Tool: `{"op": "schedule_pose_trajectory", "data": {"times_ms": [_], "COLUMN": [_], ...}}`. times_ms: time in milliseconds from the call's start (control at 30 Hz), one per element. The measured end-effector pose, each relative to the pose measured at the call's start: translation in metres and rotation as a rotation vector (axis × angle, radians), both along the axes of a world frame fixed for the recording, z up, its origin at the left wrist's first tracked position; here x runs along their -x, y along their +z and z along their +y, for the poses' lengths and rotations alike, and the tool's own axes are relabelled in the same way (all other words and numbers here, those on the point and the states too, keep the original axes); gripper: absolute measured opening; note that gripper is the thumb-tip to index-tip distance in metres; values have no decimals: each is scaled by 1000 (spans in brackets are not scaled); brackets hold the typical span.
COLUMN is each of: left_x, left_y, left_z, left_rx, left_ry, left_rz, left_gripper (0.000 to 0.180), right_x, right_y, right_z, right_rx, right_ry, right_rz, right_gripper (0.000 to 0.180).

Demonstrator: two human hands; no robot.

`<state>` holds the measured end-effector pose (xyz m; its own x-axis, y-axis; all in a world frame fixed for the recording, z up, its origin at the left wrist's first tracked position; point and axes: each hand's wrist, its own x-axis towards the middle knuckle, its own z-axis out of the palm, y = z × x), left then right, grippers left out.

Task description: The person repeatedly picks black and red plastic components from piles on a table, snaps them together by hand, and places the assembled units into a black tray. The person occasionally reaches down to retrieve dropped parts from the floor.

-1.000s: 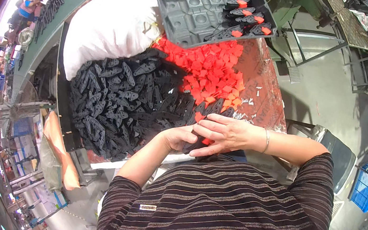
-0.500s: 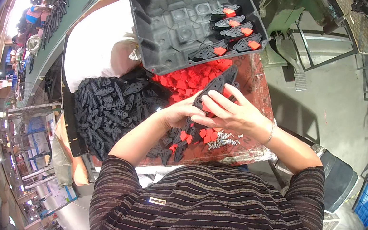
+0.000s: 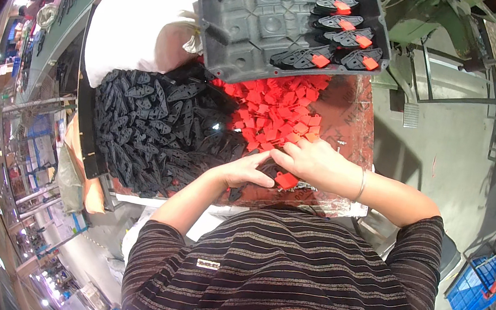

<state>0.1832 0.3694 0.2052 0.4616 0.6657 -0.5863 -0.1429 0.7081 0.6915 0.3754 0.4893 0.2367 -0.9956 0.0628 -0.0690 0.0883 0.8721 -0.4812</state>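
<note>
Close together over the near part of the work surface are my left hand (image 3: 244, 170) and my right hand (image 3: 322, 165). Between them shows a small part of a dark plastic piece (image 3: 269, 169), mostly hidden by my fingers. My left thumb and index finger close around it from the left. On the right, the bent fingers of my right hand press over its upper end. A red plastic piece (image 3: 286, 180) shows just below the right hand; whether it is attached to the dark piece I cannot tell. Loose red pieces (image 3: 278, 105) lie heaped just beyond my right fingertips.
Left of my hands spreads a big heap of black pointed plastic parts (image 3: 149, 126). A white sack (image 3: 141, 28) lies behind it. The grey tray (image 3: 251, 9) at the back holds several black stacks with red pieces (image 3: 363, 60). A blue crate (image 3: 473, 288) is at the far right.
Both hands have lowered toward me, and the long black part that stood up between them is now mostly hidden. The view has shifted, so the tray appears higher and farther right.
</note>
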Motion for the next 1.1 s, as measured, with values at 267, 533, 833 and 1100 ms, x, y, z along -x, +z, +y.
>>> {"op": "schedule_pose_trajectory", "data": {"times_ms": [267, 533, 833, 1100], "left_x": [-7, -8, 5, 8], "left_y": [20, 4, 19, -25], "left_z": [-26, -77, -112, -130], "left_rx": [132, 12, 54, 163], "left_ry": [172, 93, 217, 192], "left_rz": [-166, -288, -206, -370], "left_gripper": [103, 97, 80, 58], "right_x": [8, 0, 22, 36], "right_y": [-14, -4, 8, 23], "right_z": [-9, -52, -97, -119], "right_rx": [273, 344, 370, 535], "right_ry": [19, 34, -27, -159], "right_rz": [159, -67, -170, -116], "right_gripper": [49, 58, 66, 61]}}
